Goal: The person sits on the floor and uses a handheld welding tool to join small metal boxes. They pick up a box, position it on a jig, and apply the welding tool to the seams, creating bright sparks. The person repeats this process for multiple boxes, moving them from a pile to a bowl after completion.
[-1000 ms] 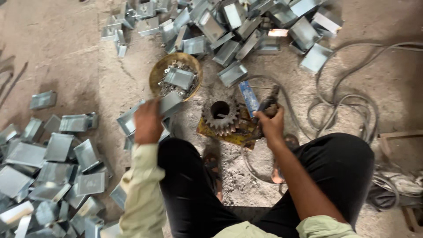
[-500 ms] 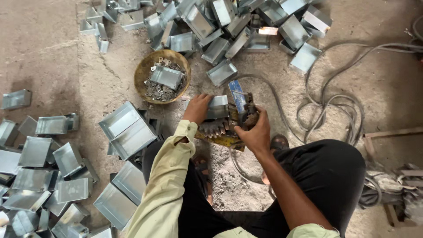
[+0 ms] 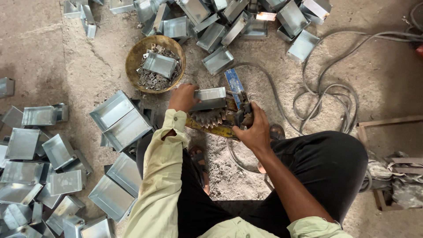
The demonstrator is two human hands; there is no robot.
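Rough concrete floor (image 3: 53,57) fills the view, dusty and cracked, with bare room only at the upper left and far right. Folded sheet-metal boxes lie heaped along the top edge (image 3: 229,22) and down the left side (image 3: 44,176), both heaps cut off by the frame. Between them a round pan (image 3: 132,57) holds small metal scraps and one box. At the middle the left hand (image 3: 183,98) grips a metal box (image 3: 210,98), pressing it over a toothed gear (image 3: 209,118) that sits on a yellowish base (image 3: 216,130); the box hides most of the gear. The right hand (image 3: 253,132) is clenched round a dark tool (image 3: 243,113) with a blue strip (image 3: 234,84) above it; its working end is hard to make out. Grey cables (image 3: 330,94) loop across the floor to the right, just beside the person's dark-trousered knee
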